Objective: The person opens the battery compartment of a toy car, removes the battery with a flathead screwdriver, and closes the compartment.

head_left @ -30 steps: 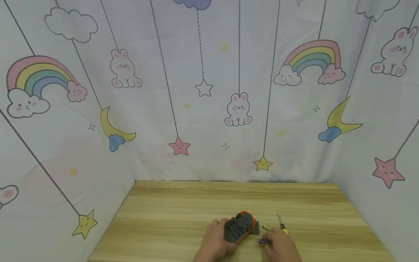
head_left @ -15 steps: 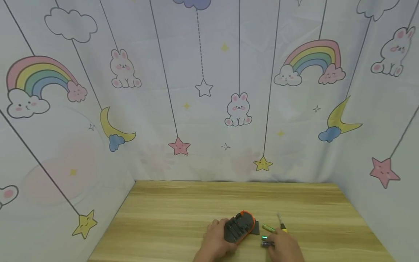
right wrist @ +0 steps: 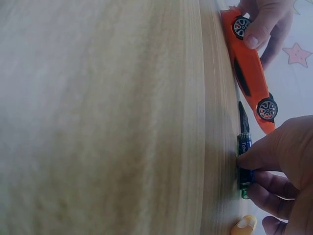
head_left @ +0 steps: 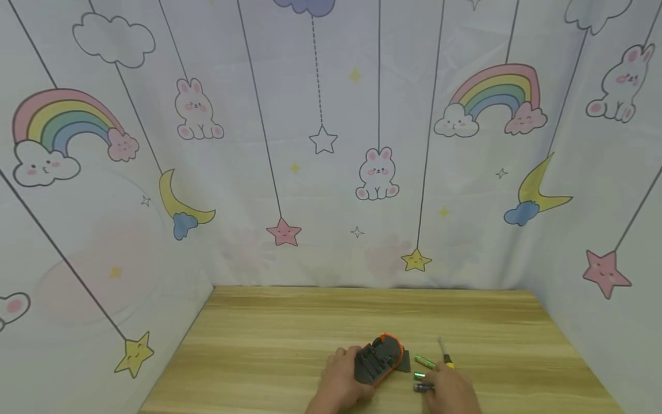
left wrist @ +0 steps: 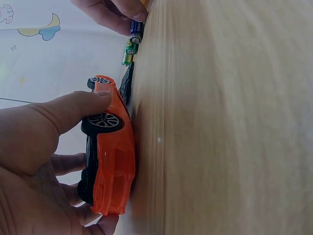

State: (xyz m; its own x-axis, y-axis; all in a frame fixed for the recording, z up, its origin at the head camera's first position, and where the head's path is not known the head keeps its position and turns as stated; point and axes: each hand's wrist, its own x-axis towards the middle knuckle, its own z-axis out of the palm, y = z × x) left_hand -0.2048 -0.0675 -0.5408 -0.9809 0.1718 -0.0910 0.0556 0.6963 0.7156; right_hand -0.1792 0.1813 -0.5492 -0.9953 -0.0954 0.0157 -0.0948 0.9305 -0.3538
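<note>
An orange toy car (head_left: pixel 380 359) lies wheels-up on the wooden table, its dark underside with open slots facing up. My left hand (head_left: pixel 338 382) grips its rear end; in the left wrist view the thumb lies along the orange side (left wrist: pixel 116 161) by a wheel. To the right, my right hand (head_left: pixel 451 390) pinches a dark blue battery (head_left: pixel 423 387) between thumb and fingers, low at the tabletop. Just beyond it lies a green battery (head_left: pixel 419 376), partly covered by the fingers. Another green battery (head_left: pixel 424 361) lies farther back.
A flat black cover (head_left: pixel 406 361) lies against the car's right side. Behind my right hand is a screwdriver (head_left: pixel 446 355) with a black and yellow handle, its shaft pointing away. A printed cloth wall (head_left: pixel 331 259) rises at the table's back edge.
My right hand has shifted slightly right and nearer with the dark blue battery, and the middle green battery has come into sight. My left hand and the car stay put.
</note>
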